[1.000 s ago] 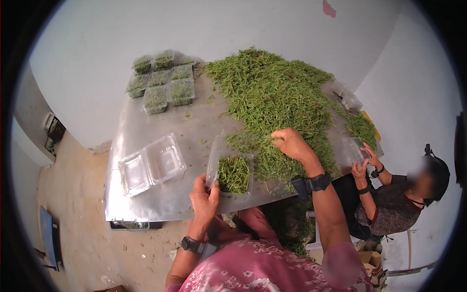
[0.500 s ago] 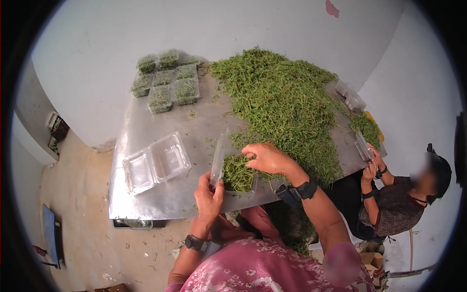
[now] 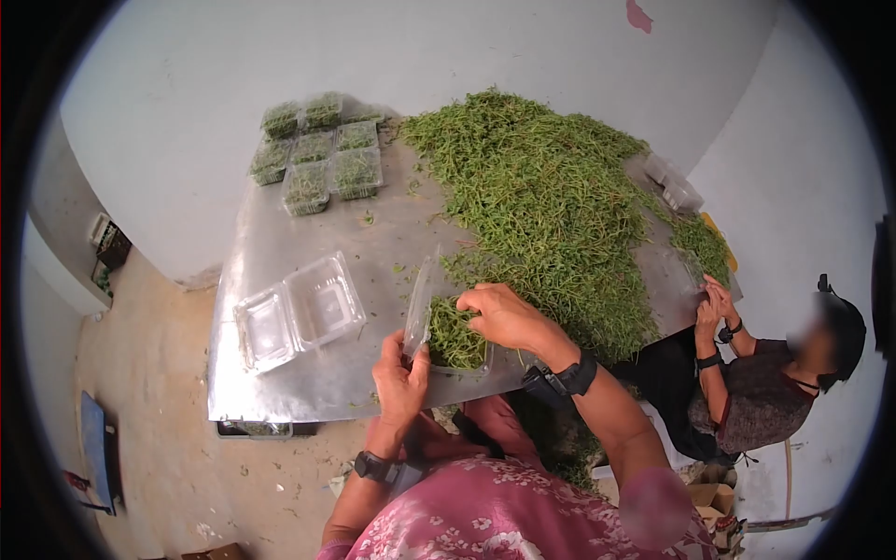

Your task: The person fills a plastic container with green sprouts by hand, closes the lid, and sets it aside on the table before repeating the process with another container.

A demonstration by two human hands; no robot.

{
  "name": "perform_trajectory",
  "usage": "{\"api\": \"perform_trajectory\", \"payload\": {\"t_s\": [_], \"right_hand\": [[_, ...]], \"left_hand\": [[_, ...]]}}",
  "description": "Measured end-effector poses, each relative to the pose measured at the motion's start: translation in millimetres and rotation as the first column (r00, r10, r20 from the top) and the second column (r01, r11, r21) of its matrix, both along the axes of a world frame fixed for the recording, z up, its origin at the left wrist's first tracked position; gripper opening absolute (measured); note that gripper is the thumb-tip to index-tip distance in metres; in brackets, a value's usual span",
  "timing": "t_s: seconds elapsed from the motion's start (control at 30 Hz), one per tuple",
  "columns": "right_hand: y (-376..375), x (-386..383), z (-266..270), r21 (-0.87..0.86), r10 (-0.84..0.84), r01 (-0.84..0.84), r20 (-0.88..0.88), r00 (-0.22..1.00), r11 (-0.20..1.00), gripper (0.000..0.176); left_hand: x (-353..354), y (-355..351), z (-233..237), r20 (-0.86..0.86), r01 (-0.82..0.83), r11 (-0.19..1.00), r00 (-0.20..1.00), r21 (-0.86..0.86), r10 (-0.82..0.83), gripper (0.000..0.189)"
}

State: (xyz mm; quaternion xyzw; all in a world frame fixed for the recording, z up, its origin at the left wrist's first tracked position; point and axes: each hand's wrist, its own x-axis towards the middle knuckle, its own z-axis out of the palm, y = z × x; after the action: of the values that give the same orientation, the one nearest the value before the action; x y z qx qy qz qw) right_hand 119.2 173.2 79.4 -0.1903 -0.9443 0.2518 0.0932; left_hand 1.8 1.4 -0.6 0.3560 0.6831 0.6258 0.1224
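Observation:
A clear plastic clamshell box (image 3: pixel 423 301) stands open near the table's front edge, its lid tilted up on the left. My left hand (image 3: pixel 401 378) grips the box at its hinge side, thumb and fingers closed on the plastic. Inside lie green leafy stems (image 3: pixel 454 342). My right hand (image 3: pixel 507 317) reaches over the box from the right, its fingers curled down into those stems; the fingertips are partly hidden. Just behind it spreads a large heap of the same greens (image 3: pixel 541 196). Left of the box, another clamshell box (image 3: pixel 324 297) lies open with nothing in it.
Several filled, closed boxes (image 3: pixel 357 175) stand at the back left of the metal table (image 3: pixel 392 238). At the right, a co-worker (image 3: pixel 761 392) holds both hands at the table edge, near stacked clear boxes (image 3: pixel 674 185). A tray (image 3: pixel 257 429) shows below the left edge.
My right hand has shifted slightly left and down over the greens in the box. My left hand stays put. The co-worker's hands and the clear box there have moved slightly.

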Motion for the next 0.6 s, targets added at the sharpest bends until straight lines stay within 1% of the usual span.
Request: {"api": "perform_trajectory", "payload": {"t_s": [0.1,0.2,0.3,0.4,0.5,0.6], "right_hand": [[0.9,-13.7,-7.8,0.033,0.005,-0.006,0.022,1.000,0.999,0.020],[0.9,-22.2,-14.7,0.113,0.015,-0.020,0.045,0.999,0.993,0.020],[3.5,-19.2,-28.8,0.186,0.080,-0.074,-0.021,0.997,0.980,0.022],[4.6,-13.7,-26.4,0.104,0.090,-0.066,-0.253,0.963,0.992,0.021],[-0.6,-8.1,-6.3,0.081,0.017,0.002,-0.228,0.974,0.997,0.021],[-9.1,-8.0,2.6,0.084,0.033,-0.013,-0.246,0.969,0.996,0.020]], "left_hand": [[0.0,-0.2,0.0,-0.008,0.003,1.000,1.000,0.007,-0.003,0.028],[-0.8,-0.3,-3.9,-0.019,0.005,1.000,1.000,-0.004,-0.005,0.029],[-2.5,0.1,-4.3,-0.035,0.002,1.000,0.999,0.004,-0.002,0.029],[-1.3,-0.9,-4.5,-0.020,0.000,1.000,1.000,-0.003,0.000,0.029],[-0.3,0.0,-2.9,0.004,0.003,1.000,1.000,-0.013,-0.003,0.029],[-1.5,0.5,-5.6,0.011,0.006,1.000,1.000,-0.005,-0.006,0.029]]}}
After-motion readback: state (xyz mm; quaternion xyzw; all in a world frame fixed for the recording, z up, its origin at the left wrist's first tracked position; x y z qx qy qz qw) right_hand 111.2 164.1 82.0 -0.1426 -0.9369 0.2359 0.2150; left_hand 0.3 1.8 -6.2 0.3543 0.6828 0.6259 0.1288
